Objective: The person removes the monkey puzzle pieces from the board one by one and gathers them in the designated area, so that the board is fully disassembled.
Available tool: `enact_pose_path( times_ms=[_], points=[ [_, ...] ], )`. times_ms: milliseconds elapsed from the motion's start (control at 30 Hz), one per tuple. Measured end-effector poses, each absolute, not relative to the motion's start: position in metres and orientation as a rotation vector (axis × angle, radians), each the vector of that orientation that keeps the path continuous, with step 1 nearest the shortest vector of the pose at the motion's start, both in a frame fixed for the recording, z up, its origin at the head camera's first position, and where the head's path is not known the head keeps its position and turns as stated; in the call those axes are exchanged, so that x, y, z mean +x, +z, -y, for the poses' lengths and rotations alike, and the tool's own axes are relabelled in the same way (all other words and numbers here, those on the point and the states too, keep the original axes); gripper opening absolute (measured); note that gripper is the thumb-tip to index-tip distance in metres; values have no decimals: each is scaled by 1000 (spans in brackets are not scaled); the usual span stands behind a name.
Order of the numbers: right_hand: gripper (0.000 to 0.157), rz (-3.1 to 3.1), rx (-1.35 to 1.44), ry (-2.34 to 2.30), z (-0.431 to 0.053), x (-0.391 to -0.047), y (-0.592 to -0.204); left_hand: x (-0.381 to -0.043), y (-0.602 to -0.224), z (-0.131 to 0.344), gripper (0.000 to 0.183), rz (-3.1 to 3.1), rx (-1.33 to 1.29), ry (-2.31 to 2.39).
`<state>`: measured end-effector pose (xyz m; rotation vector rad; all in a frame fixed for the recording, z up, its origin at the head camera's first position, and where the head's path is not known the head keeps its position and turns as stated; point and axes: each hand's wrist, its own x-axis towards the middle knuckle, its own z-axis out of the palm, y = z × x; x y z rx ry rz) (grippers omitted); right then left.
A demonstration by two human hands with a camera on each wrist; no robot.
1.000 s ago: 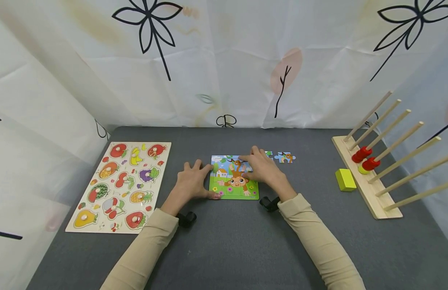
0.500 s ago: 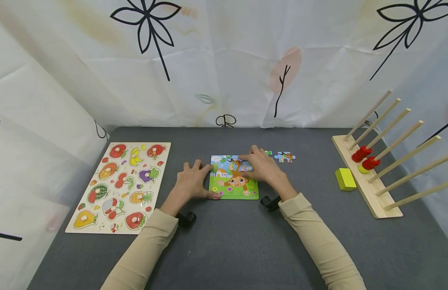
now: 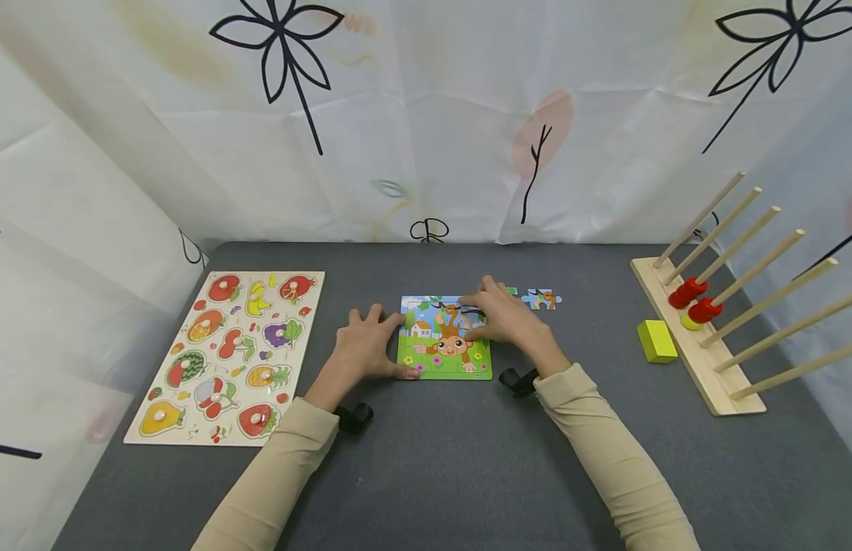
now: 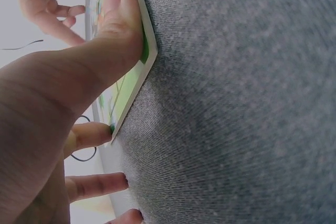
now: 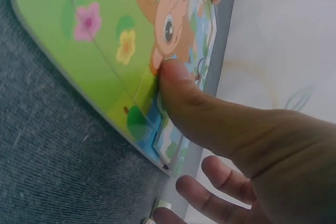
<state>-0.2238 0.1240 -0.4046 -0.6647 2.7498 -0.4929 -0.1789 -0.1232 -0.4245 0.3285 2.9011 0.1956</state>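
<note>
A jigsaw puzzle board (image 3: 442,373) with a monkey, a house and flowers lies flat mid-table. My left hand (image 3: 360,346) spans its left side with fingers spread; the thumb (image 4: 119,17) presses on the near corner, the forefinger touches the edge farther along, and other fingertips rest on the tablecloth. Over the board's upper right, my right hand (image 3: 510,317) pinches a puzzle piece (image 3: 475,313) between thumb and forefinger. In the right wrist view, the right thumb (image 5: 181,85) lies beside the monkey's head and hides the forefinger; the other fingers hang loosely curled.
Loose puzzle pieces (image 3: 541,299) lie just beyond the right hand. At left is a fruit peg board (image 3: 305,287). A wooden peg rack (image 3: 732,375) with red and yellow beads stands at right, beside a yellow block (image 3: 656,341). A white patterned curtain (image 3: 426,115) hangs behind the table.
My right hand has shifted slightly to the right, uncovering more of the board's upper right part. The left hand and the board have stayed in place.
</note>
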Motion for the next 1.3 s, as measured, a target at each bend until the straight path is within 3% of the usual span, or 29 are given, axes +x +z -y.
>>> enact_pose_path(
  times_ms=[733,1300],
  points=[
    [62,-2699,-681,-515,-138,-230,-403,-179,-425,124,102,-2905,337,201],
    [63,-2775,-427,-451,-234,-245,-389,-179,-424,123,103,-2909,327,172]
  ],
)
